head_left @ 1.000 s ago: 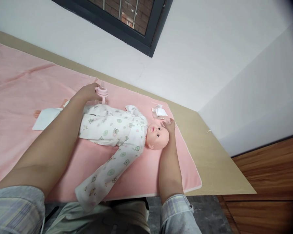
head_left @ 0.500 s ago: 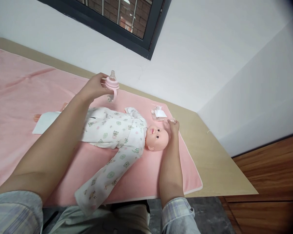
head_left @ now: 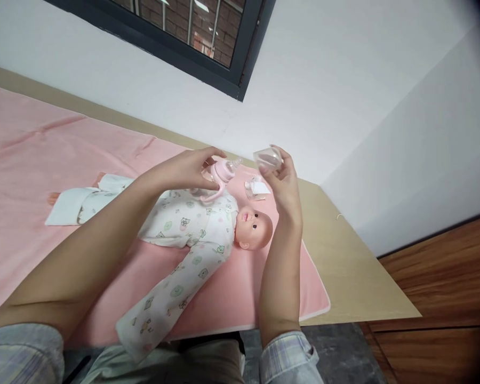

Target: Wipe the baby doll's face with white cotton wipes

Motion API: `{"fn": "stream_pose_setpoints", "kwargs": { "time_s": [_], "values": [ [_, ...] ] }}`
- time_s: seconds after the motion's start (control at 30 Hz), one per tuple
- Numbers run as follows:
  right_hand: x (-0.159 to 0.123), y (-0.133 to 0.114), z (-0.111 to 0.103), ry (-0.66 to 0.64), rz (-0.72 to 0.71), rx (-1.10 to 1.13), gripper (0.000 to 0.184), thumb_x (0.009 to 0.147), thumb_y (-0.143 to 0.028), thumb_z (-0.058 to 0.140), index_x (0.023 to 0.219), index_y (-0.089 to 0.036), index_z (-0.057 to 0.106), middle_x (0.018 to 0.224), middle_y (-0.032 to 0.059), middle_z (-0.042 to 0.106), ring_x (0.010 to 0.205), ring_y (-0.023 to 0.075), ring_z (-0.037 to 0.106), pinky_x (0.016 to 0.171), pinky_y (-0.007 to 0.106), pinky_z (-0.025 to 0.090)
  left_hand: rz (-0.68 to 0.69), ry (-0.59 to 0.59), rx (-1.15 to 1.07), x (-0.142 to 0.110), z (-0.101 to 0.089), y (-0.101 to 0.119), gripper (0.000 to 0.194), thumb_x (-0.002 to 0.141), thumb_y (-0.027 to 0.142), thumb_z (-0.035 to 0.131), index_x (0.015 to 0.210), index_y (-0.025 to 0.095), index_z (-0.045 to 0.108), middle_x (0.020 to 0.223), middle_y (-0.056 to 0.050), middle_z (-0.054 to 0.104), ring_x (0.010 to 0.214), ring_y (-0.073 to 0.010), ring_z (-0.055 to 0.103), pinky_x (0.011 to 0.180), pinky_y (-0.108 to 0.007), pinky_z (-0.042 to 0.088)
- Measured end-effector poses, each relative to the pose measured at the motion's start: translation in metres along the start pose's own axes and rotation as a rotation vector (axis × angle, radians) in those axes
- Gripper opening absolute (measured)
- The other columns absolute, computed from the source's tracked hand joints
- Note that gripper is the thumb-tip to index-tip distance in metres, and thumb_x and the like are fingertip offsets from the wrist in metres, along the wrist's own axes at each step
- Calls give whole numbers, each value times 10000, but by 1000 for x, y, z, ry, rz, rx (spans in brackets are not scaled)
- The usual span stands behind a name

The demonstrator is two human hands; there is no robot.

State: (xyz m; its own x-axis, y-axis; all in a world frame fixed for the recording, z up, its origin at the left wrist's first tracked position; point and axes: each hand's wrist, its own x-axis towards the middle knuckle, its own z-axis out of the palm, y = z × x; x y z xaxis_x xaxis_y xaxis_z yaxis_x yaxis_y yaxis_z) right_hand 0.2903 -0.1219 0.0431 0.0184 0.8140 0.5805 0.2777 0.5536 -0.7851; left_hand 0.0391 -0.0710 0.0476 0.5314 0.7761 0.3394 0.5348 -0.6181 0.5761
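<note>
My left hand (head_left: 198,169) is closed around a baby bottle (head_left: 223,172) with a pink collar and pink handle. The bottle is tilted, its clear teat pointing right. In my right hand (head_left: 285,178) is a clear, domed bottle cap (head_left: 267,158), held a short way from the teat, not touching it. Below both hands a baby doll (head_left: 255,228) lies on its back, its head towards the right. It wears a white patterned outfit (head_left: 188,218), and one long sleeve hangs over the near table edge. My left forearm hides part of the doll's legs.
A pink blanket (head_left: 16,176) covers much of the wooden table (head_left: 344,266). Behind the doll's head lies a small clear item with a white paper (head_left: 260,188). A white wall (head_left: 324,80) with a dark-framed window (head_left: 240,80) borders the far side.
My right hand has risen from beside the doll's head with the cap. My left hand has brought the bottle rightward and down, tipping it from upright towards the cap.
</note>
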Motion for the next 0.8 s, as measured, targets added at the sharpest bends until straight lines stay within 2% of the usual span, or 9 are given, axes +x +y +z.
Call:
{"fn": "stream_pose_setpoints", "kwargs": {
  "time_s": [0.13, 0.33, 0.43, 0.53, 0.6, 0.8],
  "values": [
    [-4, -6, 28, -118, -16, -60, 786, 867, -624, 670, 1530, -377, 328, 1474, 50, 524, 1432, 268, 471, 1205, 511, 423, 34, -9, 0, -3, 3, 6, 788, 671, 396, 721, 1427, 292, 525, 1193, -43, 726, 1054, -306, 689, 828, -344, 522],
    [-6, -5, 48, -191, 52, -19, 779, 855, -624, 689, 1517, -370, 366, 1524, 44, 487, 1412, 271, 488, 1205, 527, 428, 30, 26, -24, -5, 3, 7, 821, 694, 434, 730, 1464, 305, 475, 1244, -54, 698, 1071, -305, 683, 836, -351, 524],
    [-7, -4, 57, -214, 72, 37, 944, 838, -637, 703, 1593, -376, 199, 1521, 70, 488, 1395, 281, 512, 1182, 548, 447, 49, 54, -39, -4, 3, 6, 850, 668, 459, 756, 1456, 294, 482, 1202, -61, 701, 1078, -309, 676, 848, -357, 521],
    [-9, -2, 66, -201, 59, 92, 1203, 786, -673, 737, 1619, -380, -80, 1566, 113, 432, 1394, 308, 520, 1140, 588, 476, 52, 91, -69, -4, 3, 8, 854, 658, 475, 760, 1443, 266, 496, 1165, -73, 705, 1101, -319, 666, 874, -371, 514],
    [-10, 0, 70, -170, 43, 107, 1284, 765, -698, 740, 1601, -383, -183, 1591, 131, 398, 1391, 319, 524, 1110, 606, 496, 70, 108, -93, -5, 3, 11, 847, 672, 480, 755, 1442, 236, 498, 1164, -90, 707, 1106, -325, 663, 884, -377, 510],
    [-7, 6, 67, -92, 3, 39, 1282, 785, -698, 718, 1595, -369, -221, 1575, 143, 415, 1348, 320, 567, 1093, 599, 508, 120, 133, -30, -9, 7, 18, 853, 751, 516, 753, 1489, 222, 443, 1268, -122, 684, 1171, -341, 640, 950, -409, 494]
  ]
}}
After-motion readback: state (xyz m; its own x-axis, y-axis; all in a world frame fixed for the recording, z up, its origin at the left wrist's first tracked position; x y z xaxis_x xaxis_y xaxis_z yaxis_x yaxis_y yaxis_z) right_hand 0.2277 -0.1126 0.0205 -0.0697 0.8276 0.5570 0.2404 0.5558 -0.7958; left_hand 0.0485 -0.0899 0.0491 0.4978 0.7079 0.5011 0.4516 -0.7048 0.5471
